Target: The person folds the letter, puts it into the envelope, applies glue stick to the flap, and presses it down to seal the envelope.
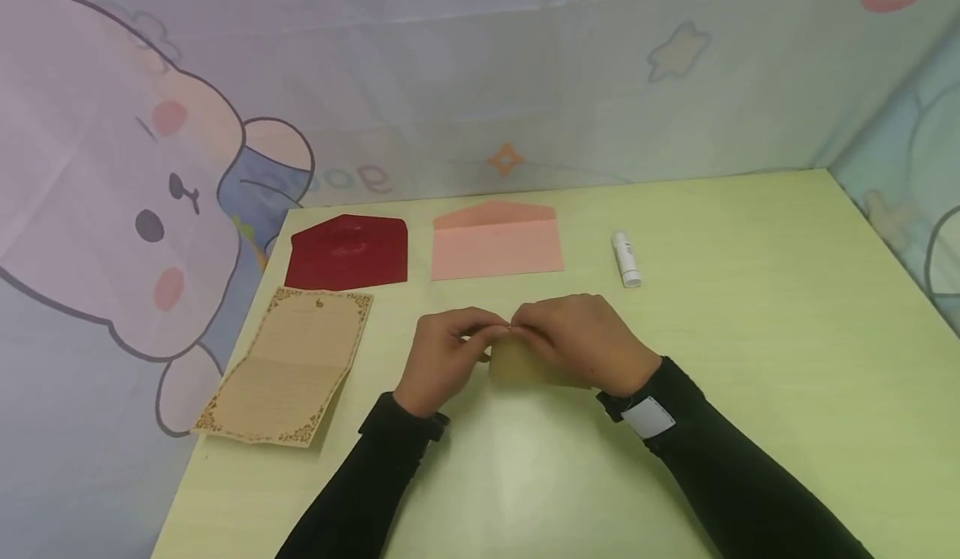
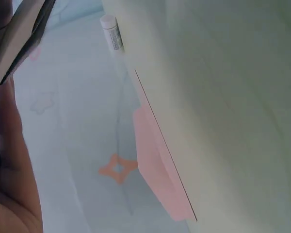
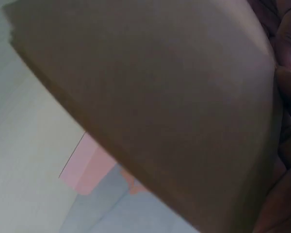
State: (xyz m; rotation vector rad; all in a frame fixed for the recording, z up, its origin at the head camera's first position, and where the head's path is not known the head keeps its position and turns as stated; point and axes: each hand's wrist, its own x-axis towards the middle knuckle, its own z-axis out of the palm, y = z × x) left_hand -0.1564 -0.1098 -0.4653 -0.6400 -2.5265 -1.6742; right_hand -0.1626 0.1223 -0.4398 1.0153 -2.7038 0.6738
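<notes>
Both hands meet over the table at the top edge of a folded piece of tan paper (image 1: 528, 367). My left hand (image 1: 448, 355) pinches that edge between thumb and forefinger. Right beside it, my right hand (image 1: 588, 338) pinches the same edge, its back covering much of the paper. Up close in the right wrist view, the plain tan face of the paper (image 3: 136, 97) fills most of the picture, with curled fingers (image 3: 288, 150) along its right side. Layered paper edges (image 2: 22, 36) show above the left hand (image 2: 12, 179) in the left wrist view.
A decorated tan letter sheet (image 1: 288, 367) with a fold across it lies at the left. Behind are a dark red envelope (image 1: 348, 252) and a pink envelope (image 1: 498, 251), both flaps up. A white glue stick (image 1: 626, 259) lies back right. A printed cloth (image 1: 450, 84) hangs behind the table.
</notes>
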